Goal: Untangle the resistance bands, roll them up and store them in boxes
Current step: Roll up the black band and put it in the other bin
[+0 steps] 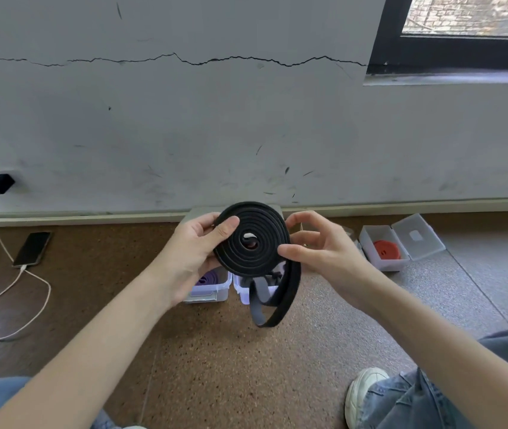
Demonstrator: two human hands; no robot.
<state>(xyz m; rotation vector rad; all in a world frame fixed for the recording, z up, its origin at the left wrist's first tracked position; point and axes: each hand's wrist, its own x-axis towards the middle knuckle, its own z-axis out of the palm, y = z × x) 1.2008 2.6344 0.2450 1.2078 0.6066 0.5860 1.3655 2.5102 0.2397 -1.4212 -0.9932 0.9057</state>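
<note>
Band (251, 239), black and mostly coiled, sits between both hands above the floor: left hand (195, 252) pinches the coil, right hand (317, 247) seemingly pinches its edge, fingers curled; tail hangs over the boxes (212, 291).

Single view, head-worn, wide-angle. Looks forward and down from a seated person's eye level, facing a grey wall (215, 125) with a window (463, 26) at upper right. Floor (215, 351) fills the lower half. Both forearms reach in from the bottom corners; hands sit close, near frame centre. Straight edges bow slightly toward the borders.
</note>
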